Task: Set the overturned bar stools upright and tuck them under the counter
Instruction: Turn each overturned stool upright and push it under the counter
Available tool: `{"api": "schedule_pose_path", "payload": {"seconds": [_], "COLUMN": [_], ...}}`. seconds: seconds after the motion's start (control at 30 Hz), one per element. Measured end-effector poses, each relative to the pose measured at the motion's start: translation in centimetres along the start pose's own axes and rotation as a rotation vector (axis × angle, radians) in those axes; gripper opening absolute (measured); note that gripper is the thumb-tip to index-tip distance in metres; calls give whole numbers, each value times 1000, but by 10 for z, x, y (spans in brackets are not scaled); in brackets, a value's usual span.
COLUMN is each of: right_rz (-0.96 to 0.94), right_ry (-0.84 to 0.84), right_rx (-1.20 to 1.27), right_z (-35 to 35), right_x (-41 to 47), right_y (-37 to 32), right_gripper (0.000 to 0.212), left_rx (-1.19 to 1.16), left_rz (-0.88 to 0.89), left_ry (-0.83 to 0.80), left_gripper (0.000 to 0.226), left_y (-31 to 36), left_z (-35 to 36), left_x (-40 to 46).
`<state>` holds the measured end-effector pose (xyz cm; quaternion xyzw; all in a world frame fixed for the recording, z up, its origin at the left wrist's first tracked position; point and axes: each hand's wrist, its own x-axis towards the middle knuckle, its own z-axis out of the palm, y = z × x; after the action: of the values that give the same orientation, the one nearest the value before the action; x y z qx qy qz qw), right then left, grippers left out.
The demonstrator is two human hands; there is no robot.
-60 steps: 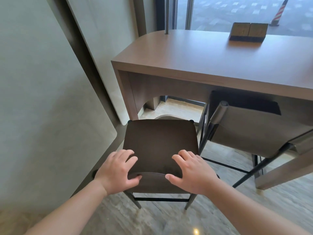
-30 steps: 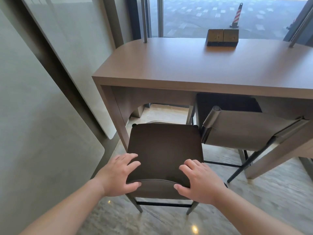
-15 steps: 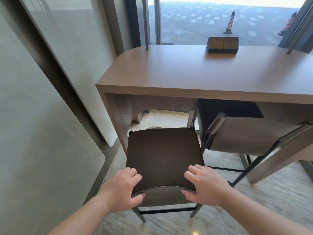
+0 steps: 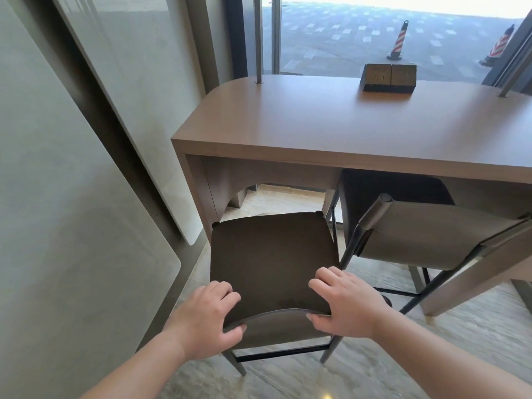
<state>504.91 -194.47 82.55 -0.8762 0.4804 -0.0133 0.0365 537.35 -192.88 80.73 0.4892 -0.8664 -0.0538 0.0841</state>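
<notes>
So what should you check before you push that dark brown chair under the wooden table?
1. Stool upright: the dark brown bar stool stands on its legs. Ok.
2. Grip: left hand and right hand each hold its low grey backrest. Ok.
3. Gap ahead: open space shows under the brown wooden counter. Ok.
4. Side room: the counter's left panel and the neighbouring grey-backed stool sit close. Cannot tell.
5. Seat clears the counter's underside: cannot tell.
6. Already tucked in: not ok, seat is outside.

both arms reaching forward; left hand [image 4: 205, 318] and right hand [image 4: 345, 305] gripping the stool backrest [image 4: 276, 323], fingers curling over top, thumbs underneath
</notes>
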Motion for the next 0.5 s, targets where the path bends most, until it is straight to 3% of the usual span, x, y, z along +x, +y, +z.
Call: {"api": "schedule_pose_path", "payload": {"seconds": [0.13,0.3,0.5], "right_rz": [-20,-50,-15], "right_ry": [-29,55,49], "right_rx": [42,84,148], "right_z": [3,8,10], "right_x": [-8,-13,-8], "right_y": [20,30,39], "right_gripper": [56,52,67], "left_rx": [29,67,193], "left_rz": [2,-23,16], "left_ry": [26,14,90], "left_gripper": [43,45,55], "left_y": [19,26,32], "left_z": [5,5,2], "left_x": [8,13,24]}}
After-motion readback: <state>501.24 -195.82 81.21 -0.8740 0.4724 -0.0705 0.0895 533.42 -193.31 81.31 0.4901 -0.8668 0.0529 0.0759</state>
